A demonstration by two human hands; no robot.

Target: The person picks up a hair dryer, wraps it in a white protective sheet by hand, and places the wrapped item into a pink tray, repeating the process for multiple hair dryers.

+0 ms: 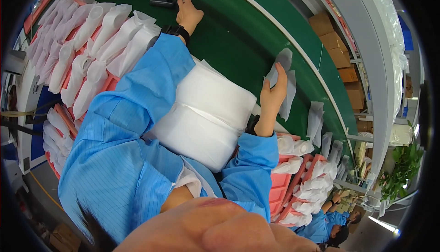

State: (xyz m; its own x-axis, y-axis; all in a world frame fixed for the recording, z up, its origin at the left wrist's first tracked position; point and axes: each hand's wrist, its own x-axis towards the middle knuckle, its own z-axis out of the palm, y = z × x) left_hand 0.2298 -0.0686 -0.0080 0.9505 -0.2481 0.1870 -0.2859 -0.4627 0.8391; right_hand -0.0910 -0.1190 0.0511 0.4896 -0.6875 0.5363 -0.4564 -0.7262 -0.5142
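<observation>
My left hand (189, 13) is on the far side of the green work surface (224, 36), its fingers apart and nothing seen in them. Just left of its fingertips lies a dark, elongated object (162, 2) whose kind I cannot make out. My right hand (274, 91) reaches over a translucent sleeve (288, 97) with a greyish item showing at its far end. Its fingers are stretched out along the sleeve, with the thumb apart. Between my forearms rests a thick stack of white, thin sheets or sleeves (213, 91).
Pink trays (110, 83) hold many white-wrapped items at the left. More pink trays (279, 192) stand at the right, beside wrapped pieces (315, 121) on the surface. A pale rail (293, 34) curves behind. Cardboard boxes (337, 50) sit beyond; co-workers (321, 224) are at lower right.
</observation>
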